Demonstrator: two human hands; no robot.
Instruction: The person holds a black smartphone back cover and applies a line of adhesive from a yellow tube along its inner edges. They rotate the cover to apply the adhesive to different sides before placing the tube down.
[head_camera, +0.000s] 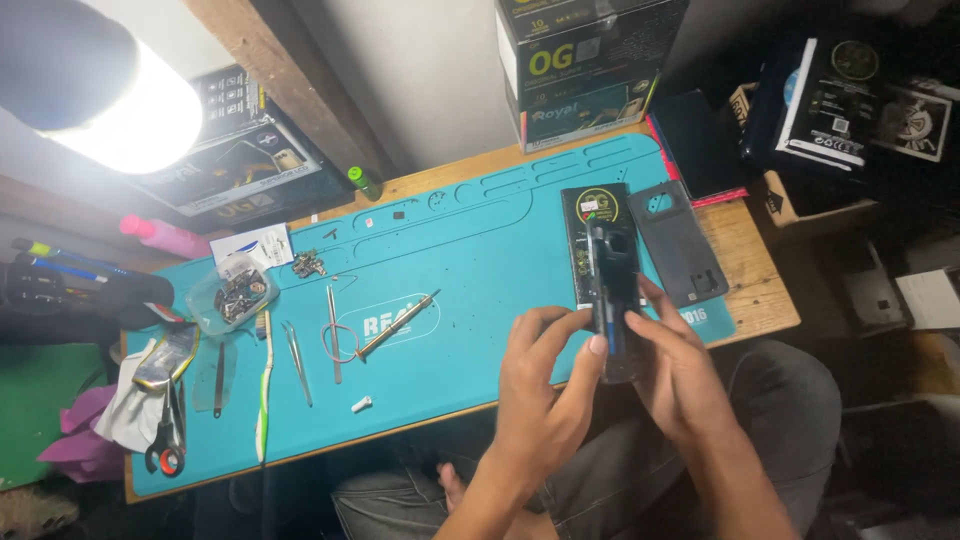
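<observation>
I see my left hand and right hand pinching a dark phone between them, edge-up over the near right of the blue mat. Just beyond lie a back cover and flat box; tweezers lie far left.

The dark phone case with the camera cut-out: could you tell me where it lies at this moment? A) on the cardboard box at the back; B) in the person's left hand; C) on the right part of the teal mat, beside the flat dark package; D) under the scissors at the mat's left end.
C: the dark phone case lies flat on the teal mat, right of the flat dark package, untouched by either hand.
</observation>
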